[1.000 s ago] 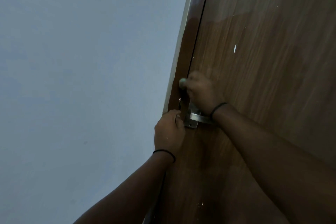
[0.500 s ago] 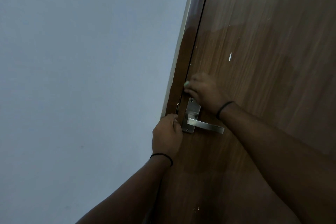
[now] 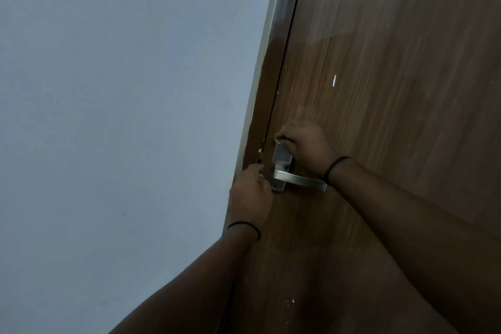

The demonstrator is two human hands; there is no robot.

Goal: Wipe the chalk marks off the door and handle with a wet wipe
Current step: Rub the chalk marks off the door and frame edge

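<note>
- Across the right half of the view, a brown wood-grain door (image 3: pixel 393 89) is seen from close up and at a slant, with a dark frame (image 3: pixel 267 84) along its left edge and a plain pale wall (image 3: pixel 122 116) filling the left half.
- Near the door's left edge, a brushed-metal lever handle (image 3: pixel 299 179) is mounted on a tall metal backplate (image 3: pixel 282 160); the lever points to the right and lies roughly level.
- The right hand (image 3: pixel 306 148) is pressed against the door just above and to the right of the backplate, its fingers curled down toward the top of the plate.
- A small pale scrap, taken to be the wet wipe (image 3: pixel 278 139), shows at the fingertips of the right hand, bunched and mostly hidden; the hand is closed around it.
- The left hand (image 3: pixel 250 195) is set at the door's edge, just left of the backplate, loosely curled with the thumb beside the plate's lower corner; whether it grips anything cannot be told.
- A thin dark band is worn on each wrist: one on the left (image 3: pixel 245 226), one on the right (image 3: pixel 334 168).
- A white chalk mark (image 3: pixel 334 80) is left on the door well above the right hand.
- A few small white specks (image 3: pixel 290 302) are scattered low on the door, near the bottom of the view.
</note>
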